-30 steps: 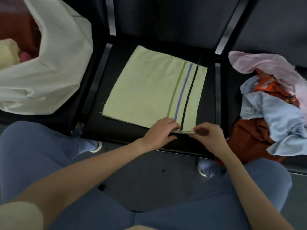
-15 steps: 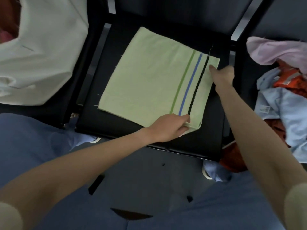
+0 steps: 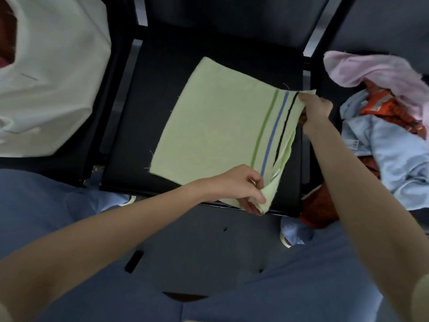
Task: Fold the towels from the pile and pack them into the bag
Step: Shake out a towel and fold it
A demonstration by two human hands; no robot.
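Right hand (image 3: 314,108) now pinches far striped corner of pale green cloth towel (image 3: 216,126), left hand (image 3: 241,184) pinching near corner, both lifted: next fold starting.

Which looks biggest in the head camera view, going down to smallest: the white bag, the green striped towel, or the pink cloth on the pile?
Largest to smallest, as they appear:
1. green striped towel, spread on the seat
2. white bag, close behind, but cut off by the frame, so this ranking is unsure
3. pink cloth, partly bunched
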